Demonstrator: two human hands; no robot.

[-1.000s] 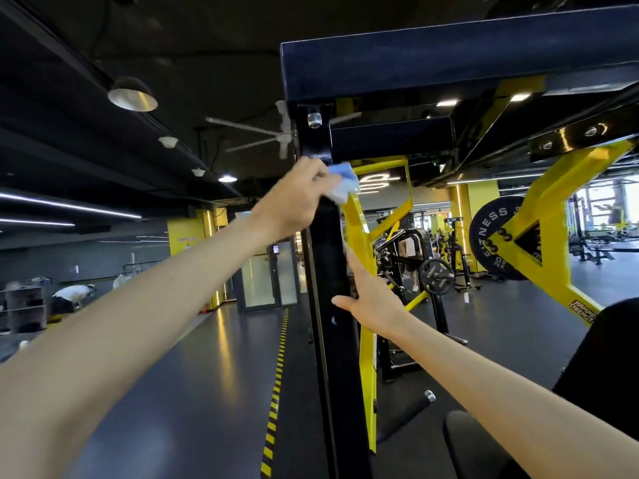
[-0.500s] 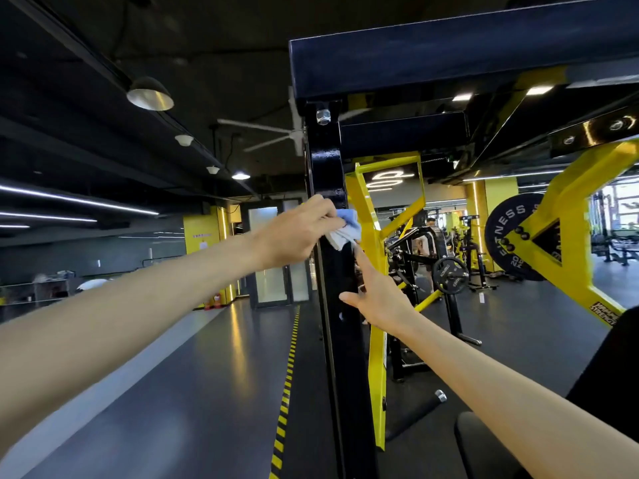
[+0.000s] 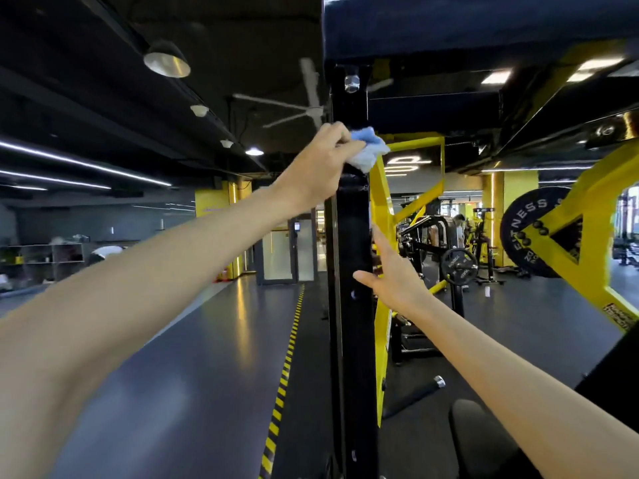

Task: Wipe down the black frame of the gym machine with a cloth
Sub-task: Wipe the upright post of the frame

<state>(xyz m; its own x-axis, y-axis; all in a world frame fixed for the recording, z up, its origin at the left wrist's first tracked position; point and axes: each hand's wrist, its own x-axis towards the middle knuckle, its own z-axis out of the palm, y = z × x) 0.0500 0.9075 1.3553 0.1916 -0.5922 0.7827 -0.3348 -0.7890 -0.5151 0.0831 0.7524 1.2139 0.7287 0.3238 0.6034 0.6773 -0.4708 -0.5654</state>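
Your left hand [image 3: 318,167] has run the blue cloth [image 3: 368,150] back up the black upright [image 3: 351,305], toward its bolt [image 3: 351,83].
Its fingers clutch the cloth; your right hand [image 3: 394,281], fingers straight, sits lower beside the upright.

The dark floor [image 3: 173,392] (glossy) carries 1 yellow-black hazard stripe [image 3: 284,371] and several gym machines [image 3: 449,267].

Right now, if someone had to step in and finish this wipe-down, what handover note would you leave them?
Left hand grips the blue cloth, pressed on the black upright just below the bolt.
Right hand is open, fingers straight, at the upright's right edge lower down; contact unclear.
Done: the cloth is on the top stretch; nothing shows which parts are already clean.
Left, probably: the upright down to the floor and the top crossbeam.
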